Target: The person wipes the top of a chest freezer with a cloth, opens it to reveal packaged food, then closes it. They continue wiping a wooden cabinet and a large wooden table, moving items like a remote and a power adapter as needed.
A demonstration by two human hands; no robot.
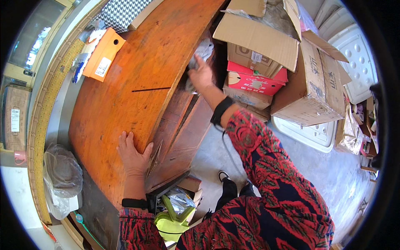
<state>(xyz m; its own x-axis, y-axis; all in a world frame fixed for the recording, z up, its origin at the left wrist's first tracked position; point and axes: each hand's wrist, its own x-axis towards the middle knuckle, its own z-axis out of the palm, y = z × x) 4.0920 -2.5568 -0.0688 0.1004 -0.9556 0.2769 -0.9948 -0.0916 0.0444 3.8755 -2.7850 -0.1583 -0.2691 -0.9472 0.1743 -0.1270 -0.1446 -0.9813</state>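
Observation:
My left hand (134, 156) lies flat on the edge of an orange-brown wooden table top (125, 109), its fingers apart and nothing in it. My right hand (201, 75) reaches past the same edge, at the far part of the wooden cabinet front (184, 125) below the top. A crumpled grey-white cloth (204, 50) lies right at its fingertips, with more pale cloth under the hand. Whether the fingers grip the cloth cannot be told. A dark line marks the top near the edge.
An orange shoebox (104, 54) and a houndstooth-patterned box (123, 14) stand along the table's back. To the right are an open cardboard box (256, 34), a red box (254, 79) and a large carton (312, 81). A green plastic thing (175, 218) sits below.

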